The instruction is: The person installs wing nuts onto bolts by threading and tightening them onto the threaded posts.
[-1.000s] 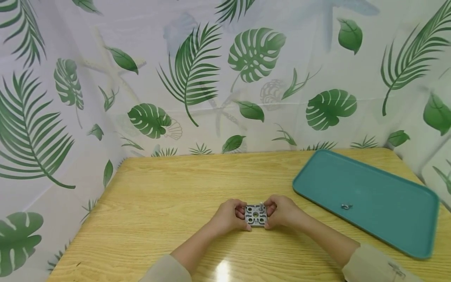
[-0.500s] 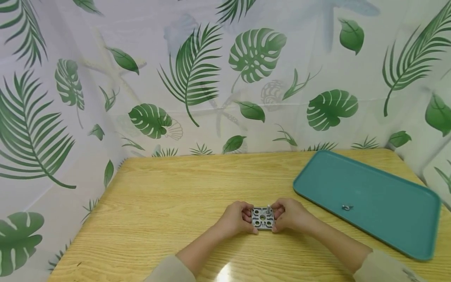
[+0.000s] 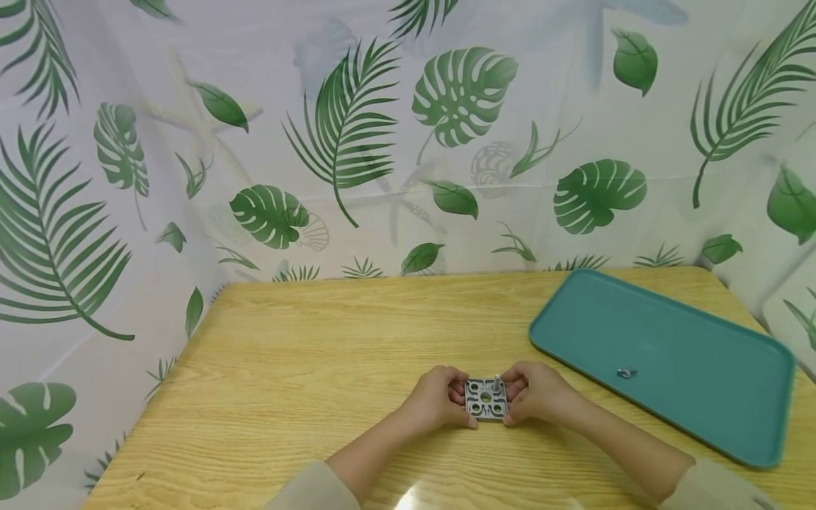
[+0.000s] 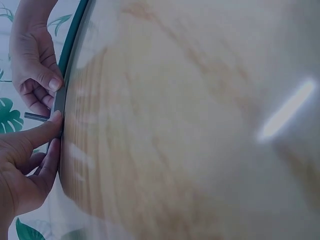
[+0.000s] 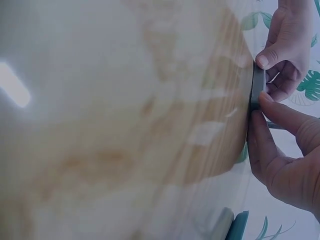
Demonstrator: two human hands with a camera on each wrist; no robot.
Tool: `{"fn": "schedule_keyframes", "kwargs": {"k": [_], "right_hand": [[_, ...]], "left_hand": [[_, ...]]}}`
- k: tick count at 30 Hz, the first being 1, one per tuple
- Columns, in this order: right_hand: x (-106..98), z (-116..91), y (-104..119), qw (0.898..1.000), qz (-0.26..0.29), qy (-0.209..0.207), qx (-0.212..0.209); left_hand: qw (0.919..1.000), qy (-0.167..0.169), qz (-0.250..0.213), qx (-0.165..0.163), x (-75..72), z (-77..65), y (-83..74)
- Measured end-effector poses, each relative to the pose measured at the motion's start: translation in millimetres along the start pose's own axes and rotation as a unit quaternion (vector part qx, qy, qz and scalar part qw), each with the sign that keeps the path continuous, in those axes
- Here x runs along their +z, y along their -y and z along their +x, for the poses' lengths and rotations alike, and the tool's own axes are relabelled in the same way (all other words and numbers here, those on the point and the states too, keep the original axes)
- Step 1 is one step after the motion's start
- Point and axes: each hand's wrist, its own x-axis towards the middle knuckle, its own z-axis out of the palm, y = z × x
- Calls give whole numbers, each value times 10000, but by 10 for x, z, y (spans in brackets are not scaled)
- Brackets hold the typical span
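A square grey metal plate [image 3: 486,414] with round holes lies between both hands, close over the wooden table. From its far right corner hole a threaded post [image 3: 497,383] stands upright. My left hand [image 3: 437,401] pinches the plate's left edge, thumb at the near corner and fingers behind. On the opposite edge my right hand [image 3: 537,394] grips in the same way. The left wrist view shows the plate [image 4: 58,107] edge-on at the tabletop, its post [image 4: 36,117] pointing away from the table. In the right wrist view, fingers of both hands cover the ends of the plate [image 5: 257,85].
A teal tray [image 3: 695,347] lies aslant at the table's right side. Near its front edge sits a small metal piece [image 3: 627,373], perhaps a wing fastener. The wooden table [image 3: 306,354] reaches back to a leaf-printed cloth [image 3: 382,142].
Both hands have shifted to the right and slightly nearer the body, carrying the plate with them. Their grip on its two edges stays the same. The tray has not moved.
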Motion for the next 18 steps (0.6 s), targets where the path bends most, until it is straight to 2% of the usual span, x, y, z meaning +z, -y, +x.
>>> {"fn": "schedule_keyframes", "kwargs": {"k": [8, 18], "right_hand": [[-27, -83, -52, 9999, 63, 86, -8], [-90, -172, -113, 9996, 77, 257, 27]], "left_hand": [[9995, 137, -287, 83, 64, -17, -16], [9990, 205, -362, 164, 178, -34, -2]]}}
